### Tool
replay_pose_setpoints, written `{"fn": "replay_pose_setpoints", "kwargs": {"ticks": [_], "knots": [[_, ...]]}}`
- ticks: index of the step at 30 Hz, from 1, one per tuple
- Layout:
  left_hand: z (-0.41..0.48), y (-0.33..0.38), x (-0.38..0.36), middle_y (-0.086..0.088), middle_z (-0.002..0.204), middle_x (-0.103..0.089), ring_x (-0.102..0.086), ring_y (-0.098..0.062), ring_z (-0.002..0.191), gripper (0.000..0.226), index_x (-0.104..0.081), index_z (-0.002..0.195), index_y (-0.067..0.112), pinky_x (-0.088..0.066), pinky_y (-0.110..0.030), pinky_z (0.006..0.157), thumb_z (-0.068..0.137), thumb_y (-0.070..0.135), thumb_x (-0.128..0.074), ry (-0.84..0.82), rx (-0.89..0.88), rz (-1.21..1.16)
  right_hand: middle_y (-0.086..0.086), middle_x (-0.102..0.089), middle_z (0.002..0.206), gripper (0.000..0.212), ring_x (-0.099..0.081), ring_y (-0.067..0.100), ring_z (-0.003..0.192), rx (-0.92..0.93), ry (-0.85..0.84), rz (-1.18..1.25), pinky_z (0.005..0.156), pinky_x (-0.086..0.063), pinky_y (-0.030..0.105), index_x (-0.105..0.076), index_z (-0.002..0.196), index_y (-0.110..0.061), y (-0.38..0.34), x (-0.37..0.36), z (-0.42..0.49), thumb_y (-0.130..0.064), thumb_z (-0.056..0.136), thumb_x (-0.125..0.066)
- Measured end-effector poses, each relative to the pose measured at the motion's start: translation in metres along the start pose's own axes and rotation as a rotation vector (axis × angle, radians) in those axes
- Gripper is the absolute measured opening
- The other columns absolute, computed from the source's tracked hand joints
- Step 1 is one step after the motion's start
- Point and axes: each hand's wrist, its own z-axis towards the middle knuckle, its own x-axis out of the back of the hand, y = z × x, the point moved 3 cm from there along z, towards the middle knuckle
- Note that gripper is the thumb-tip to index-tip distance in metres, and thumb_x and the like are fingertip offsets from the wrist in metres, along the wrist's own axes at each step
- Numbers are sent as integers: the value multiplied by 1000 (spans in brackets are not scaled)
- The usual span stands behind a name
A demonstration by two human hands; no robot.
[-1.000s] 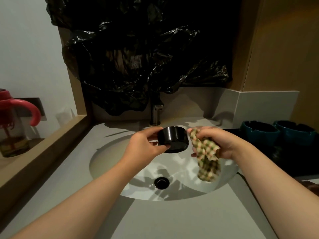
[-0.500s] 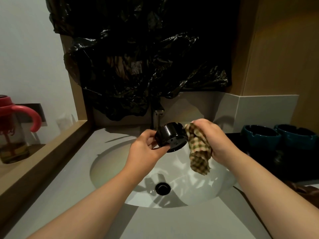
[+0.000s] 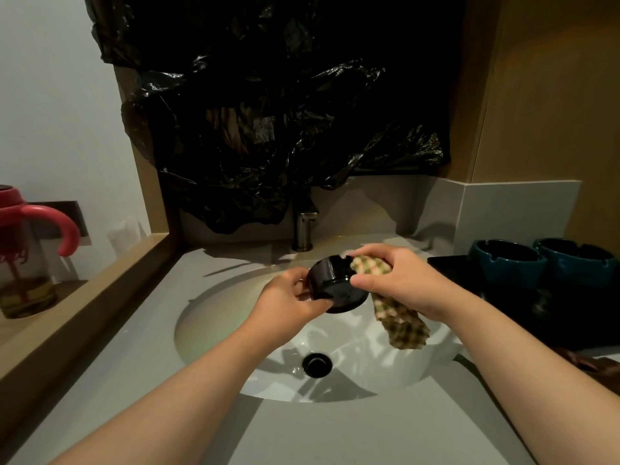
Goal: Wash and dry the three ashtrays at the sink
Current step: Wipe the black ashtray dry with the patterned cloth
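Note:
Over the white sink basin [image 3: 214, 327] I hold a black round ashtray [image 3: 330, 280], tilted with its bottom toward me. My left hand [image 3: 288, 302] grips its left side. My right hand [image 3: 399, 280] grips a checked cloth [image 3: 399, 322] and presses part of it into the ashtray's open far side, thumb on the outer wall. The rest of the cloth hangs down over the basin. Two dark teal ashtrays [image 3: 506, 263] [image 3: 577, 266] stand side by side on a black tray [image 3: 449, 266] at the right.
A metal faucet [image 3: 303, 229] stands behind the basin, under a black plastic sheet [image 3: 275, 112] covering the wall. The drain [image 3: 317, 364] is open in the basin's bottom. A clear bottle with a red handle [image 3: 23, 260] stands on a wooden ledge at left. Grey counter surrounds the sink.
The ashtray has been turned and lowered a little in my left hand. My right hand moved the cloth from beside it into its far open side.

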Motion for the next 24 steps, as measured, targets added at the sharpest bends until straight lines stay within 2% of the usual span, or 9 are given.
{"fn": "replay_pose_setpoints", "kwargs": {"ticks": [3,6,8,10,12,15,18,21,24], "knots": [[-2,4,2,19,102,-66,-61,-2,105,42,-59,110,35,-50,-23,91,76,20,-77,48,-129,157,-12,-61,95,27,-59,4,84,54,11,-203,64,-44,16,-61,105,-30,-5,-6,-1,-33,80,-72],[-6,15,5,14,110,-66,-60,-6,106,49,-59,120,32,-55,-31,83,75,23,-76,117,-335,393,-13,-60,90,25,-58,5,81,88,24,-266,62,-43,18,-59,100,-31,-7,-9,-2,-33,79,-72],[-10,22,5,9,112,-67,-62,-13,102,49,-62,120,27,-56,-36,78,74,21,-78,130,-436,502,-13,-60,91,25,-58,6,83,99,10,-292,65,-45,19,-59,100,-31,-7,-9,-2,-33,78,-73],[-12,26,5,3,102,-72,-66,-20,89,45,-65,111,25,-58,-39,68,69,19,-80,178,-519,553,-14,-58,96,30,-57,6,87,95,-3,-282,67,-45,20,-57,106,-34,-7,-8,-2,-38,80,-70],[-12,30,8,0,95,-73,-67,-22,80,44,-67,110,24,-58,-38,67,68,20,-81,218,-493,572,-14,-53,104,33,-57,9,93,76,25,-166,71,-44,21,-48,116,-35,-7,-6,-2,-43,86,-60],[-12,29,9,-2,102,-71,-66,-21,87,47,-66,120,19,-55,-34,78,74,17,-79,218,-395,564,-14,-47,106,25,-53,5,92,75,170,-32,71,-39,15,-37,118,-30,-6,3,0,-29,96,-48],[-15,32,6,-6,102,-71,-66,-24,86,46,-68,116,14,-56,-37,77,71,14,-80,232,-422,560,-11,-51,98,16,-50,-4,86,250,393,-133,68,-39,7,-52,102,-23,-13,0,-4,-14,90,-57],[-13,28,3,-4,88,-71,-66,-24,77,36,-71,102,14,-56,-40,69,67,20,-78,245,-442,555,-7,-51,91,6,-52,-1,83,501,373,-281,72,-40,6,-67,86,-14,-19,-25,-7,-11,82,-70],[-13,26,6,3,88,-70,-65,-17,83,32,-70,103,21,-56,-38,77,73,21,-78,281,-357,448,-7,-51,91,4,-54,6,80,496,446,-298,70,-45,14,-72,86,-11,-9,-23,1,-12,83,-70]]}}
